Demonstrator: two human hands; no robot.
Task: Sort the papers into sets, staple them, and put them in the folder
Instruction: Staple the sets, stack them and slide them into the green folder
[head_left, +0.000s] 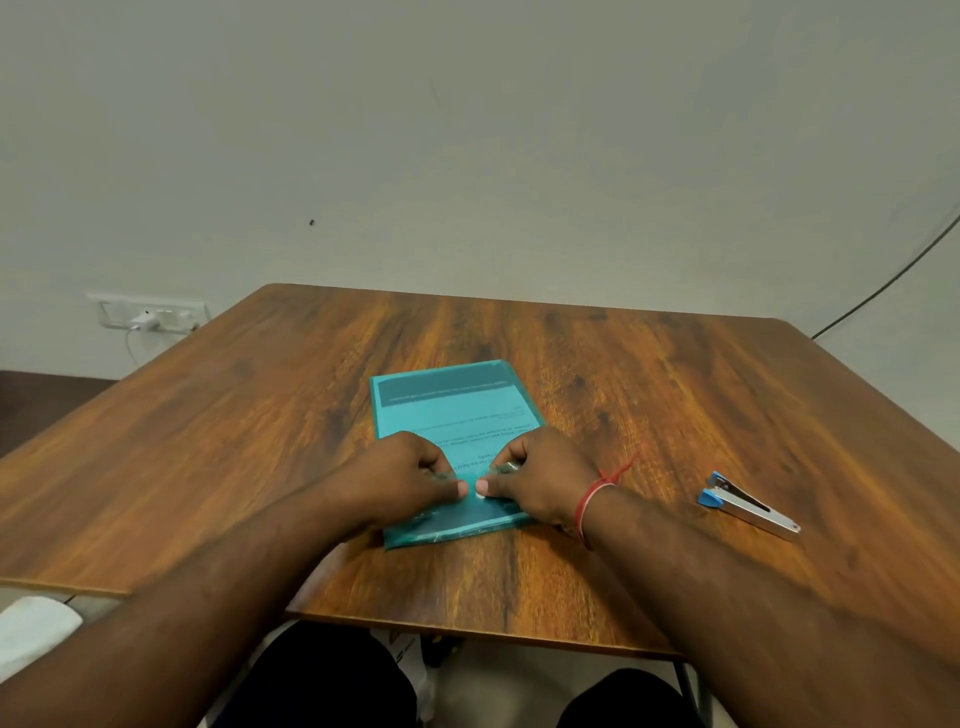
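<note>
A translucent teal folder (452, 410) lies flat in the middle of the wooden table (260, 415), with printed papers showing through its cover. My left hand (410, 478) and my right hand (540, 480) rest on its near end, fingers curled. Both thumbs press side by side on the folder's flap close to a small white button (479, 495). A silver stapler (748, 505) with blue tips lies on the table to the right of my right hand, apart from the folder.
A wall socket with a white charger (148, 318) sits low on the wall at the far left. A black cable (893, 275) runs down the wall at the right. My knees show under the table's near edge.
</note>
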